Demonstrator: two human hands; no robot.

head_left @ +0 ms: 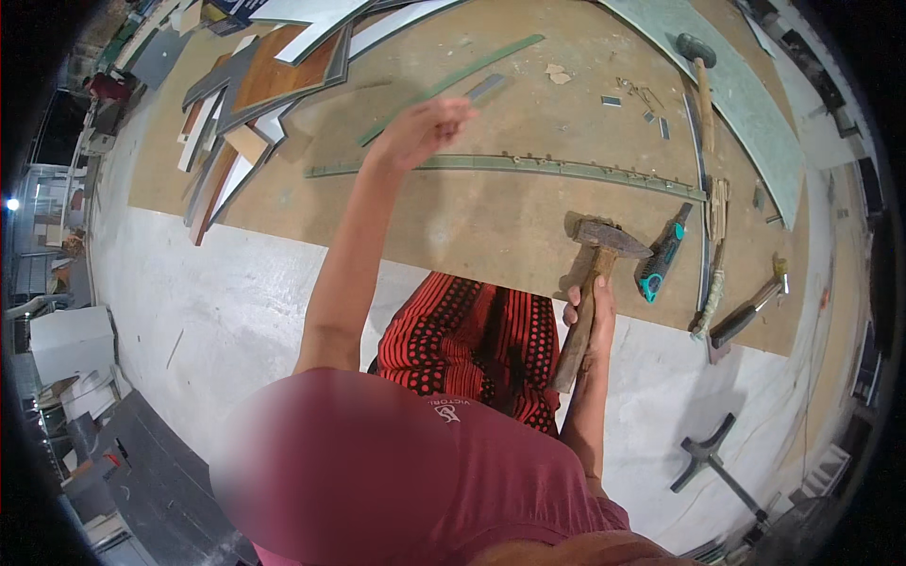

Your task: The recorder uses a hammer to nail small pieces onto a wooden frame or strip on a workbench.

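Note:
My right hand (601, 307) is wrapped round the wooden handle of a hammer (590, 316). Its dark metal head is at the far end, over the board's near edge. Over the brown board (453, 226), my left hand (429, 132) has its fingers curled together, slightly blurred; whether something small is in them is hidden. Just past those fingers is a short grey strip (486, 89). Below the left hand a long green strip (547, 167) with small metal bits along it lies crosswise. A thinner green strip (472, 75) lies slanted beyond.
Right of the hammer lie a teal utility knife (664, 257), a black-handled tool (746, 316) and a mallet (703, 85). A green panel (746, 113) covers the far right. Panel offcuts (283, 71) pile up at far left. A dark metal stand (703, 456) is on the floor.

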